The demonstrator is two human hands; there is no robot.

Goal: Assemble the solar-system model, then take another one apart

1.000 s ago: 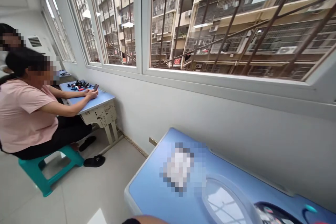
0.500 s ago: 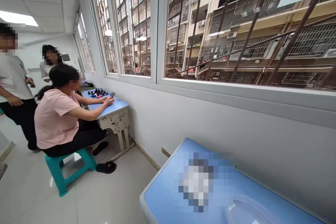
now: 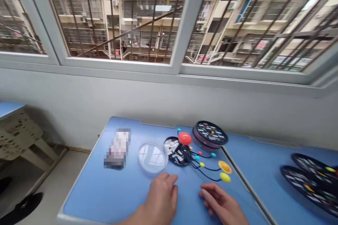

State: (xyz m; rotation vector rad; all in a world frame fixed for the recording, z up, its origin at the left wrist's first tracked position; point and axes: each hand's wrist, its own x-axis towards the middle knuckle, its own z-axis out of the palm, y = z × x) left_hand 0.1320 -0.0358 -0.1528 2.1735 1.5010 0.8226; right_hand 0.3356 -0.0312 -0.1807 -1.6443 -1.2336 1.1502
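Person's L hand [image 3: 162,197] part-open nr clear round dish [image 3: 152,157], R hand [image 3: 223,204] curled, can't tell if pinching, nr yellow knob [image 3: 225,177], red knob [image 3: 185,138] beyond, blue worktop [image 3: 92,197].

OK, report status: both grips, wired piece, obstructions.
Left grip by clear dish, right grip by yellow knob; nothing visibly held. Wired piece overlapping patterned disc, untouched. Dish ahead of left grip.

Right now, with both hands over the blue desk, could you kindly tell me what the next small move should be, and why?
I would probably ease the right hand forward to the larger yellow ball: it lies just ahead of that hand, which seems to hold nothing, while the left hand is nearer the clear round piece.
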